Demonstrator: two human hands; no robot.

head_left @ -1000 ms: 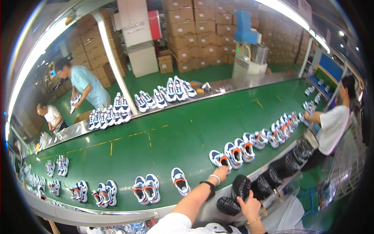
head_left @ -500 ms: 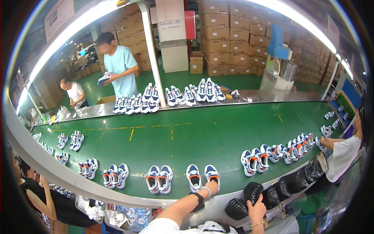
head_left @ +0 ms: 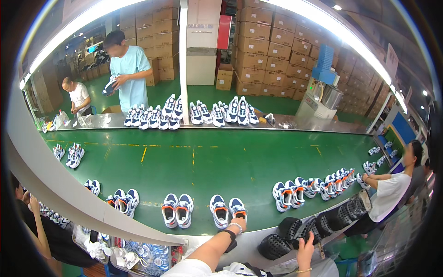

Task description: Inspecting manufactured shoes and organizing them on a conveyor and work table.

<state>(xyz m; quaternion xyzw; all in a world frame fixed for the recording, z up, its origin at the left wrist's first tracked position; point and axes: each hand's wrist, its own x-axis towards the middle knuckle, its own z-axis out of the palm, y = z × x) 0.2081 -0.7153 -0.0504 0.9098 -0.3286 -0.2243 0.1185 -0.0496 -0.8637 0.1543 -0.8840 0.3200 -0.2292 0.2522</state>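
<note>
Hands at a green conveyor belt lined with sneakers

The left hand reaches over the belt's near edge and rests on the heel of a white and navy sneaker, fingers seemingly closed on it, though the wrist hides the grip. That shoe stands just beside its mate. The right hand is lower, at the metal ledge, fingers spread open against a row of black perforated shoe lasts. More sneaker pairs sit along the belt, and a person in white works at the right
</note>
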